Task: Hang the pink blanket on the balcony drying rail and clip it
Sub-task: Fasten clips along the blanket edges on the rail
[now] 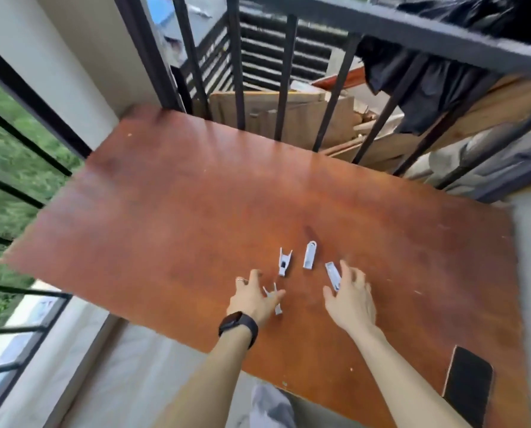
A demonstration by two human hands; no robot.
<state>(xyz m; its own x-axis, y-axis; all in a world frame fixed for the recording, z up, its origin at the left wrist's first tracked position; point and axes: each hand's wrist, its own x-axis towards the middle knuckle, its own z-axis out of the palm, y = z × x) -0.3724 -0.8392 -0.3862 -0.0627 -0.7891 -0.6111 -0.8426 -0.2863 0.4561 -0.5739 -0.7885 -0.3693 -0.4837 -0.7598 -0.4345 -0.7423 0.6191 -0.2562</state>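
Four grey pegs (309, 255) are seen on a reddish wooden worktop (196, 196). The left hand (251, 299) is spread over the nearest peg (277, 309); the right hand (352, 299) is spread beside the rightmost peg (332, 274).

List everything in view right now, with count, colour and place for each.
Clothes pegs: four, pale grey, lying close together on the table near the hands.
Table: one, reddish-brown wood, against the railing.
Phone: one, black, face down at the table's near right corner.
Railing: one, black metal bars, along the table's far side and the left.
Dark cloth: one, black, draped over the top rail at upper right.
Cardboard and boards: several, tan, stacked behind the bars.
Grass: green, beyond the left bars.
Watch: one, black, on the left wrist.
Left hand: fingers spread over the nearest peg.
Right hand: fingers spread beside the rightmost peg.
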